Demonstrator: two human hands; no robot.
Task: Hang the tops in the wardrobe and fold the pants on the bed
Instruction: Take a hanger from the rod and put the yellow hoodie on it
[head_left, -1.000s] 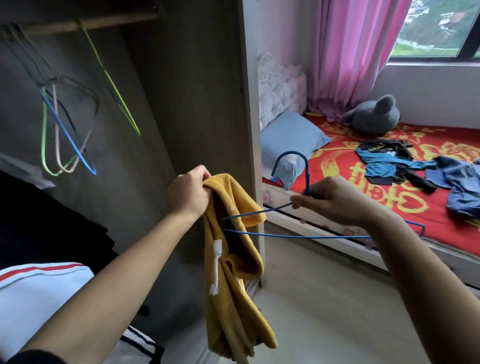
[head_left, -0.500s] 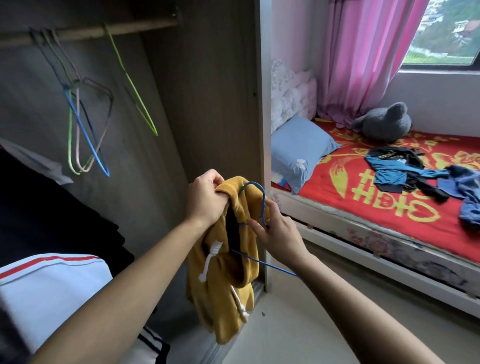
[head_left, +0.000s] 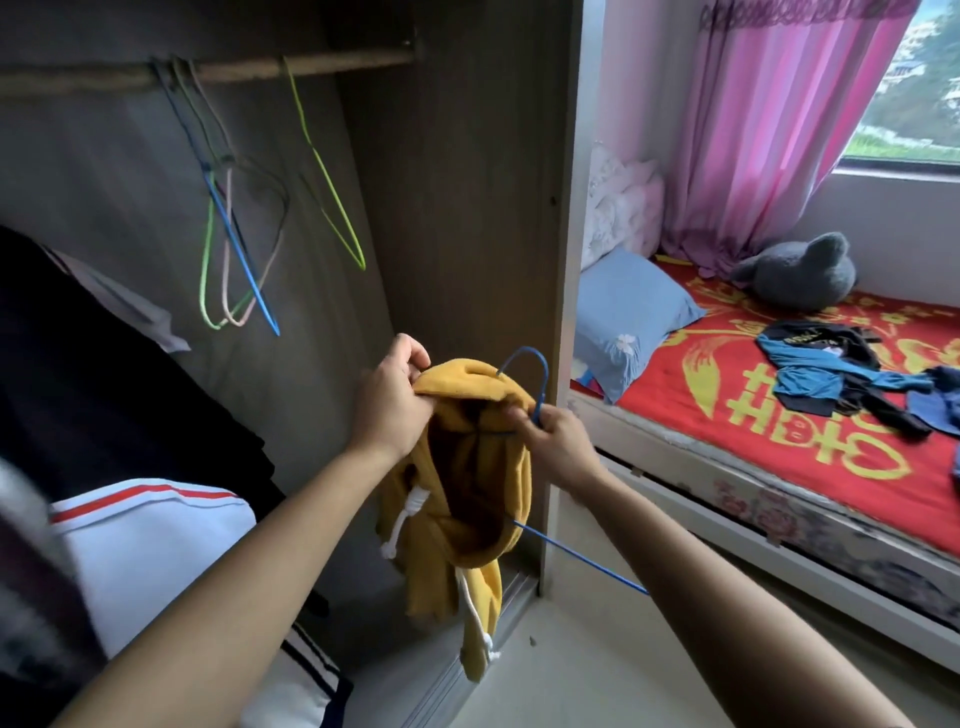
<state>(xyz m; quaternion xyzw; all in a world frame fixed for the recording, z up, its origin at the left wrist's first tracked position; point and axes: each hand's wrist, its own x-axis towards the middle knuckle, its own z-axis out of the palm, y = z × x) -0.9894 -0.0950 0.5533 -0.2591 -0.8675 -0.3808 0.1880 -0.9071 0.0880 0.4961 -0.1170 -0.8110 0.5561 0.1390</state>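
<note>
The mustard-yellow hooded fleece top (head_left: 467, 493) hung in front of the open wardrobe, between the two hands and clear of the floor. Its long axis ran nearly straight down, the bunched neck and hood at the top and the hem pointing at the floor, with two white drawcords dangling along it. The left hand (head_left: 392, 410) had its fingers curled tight round the upper edge of the fabric. The right hand (head_left: 558, 447) pinched the thin blue wire hanger (head_left: 542, 384) at its neck, just under the hook. The hook stood upward above the fabric and curled over to the left. One hanger arm passed inside the top's opening, and the other slanted down to the right, out past the right forearm.

Behind, a wooden wardrobe rail (head_left: 311, 65) carried a cluster of empty wire hangers (head_left: 234, 249) and, a little apart, a single lime-green wire hanger (head_left: 332, 208). Dark hanging garments (head_left: 104, 364) and a white garment with a red stripe (head_left: 150, 545) filled the lower left. To the right stood the bed with a red and gold printed cover (head_left: 753, 457). On it lay a pale blue pillow (head_left: 628, 317), a grey plush toy (head_left: 800, 273) and a heap of blue and black clothes (head_left: 831, 374). A pink curtain (head_left: 769, 130) hung beside the window (head_left: 914, 104). The pale tiled floor (head_left: 597, 665) ran between wardrobe and bed.
</note>
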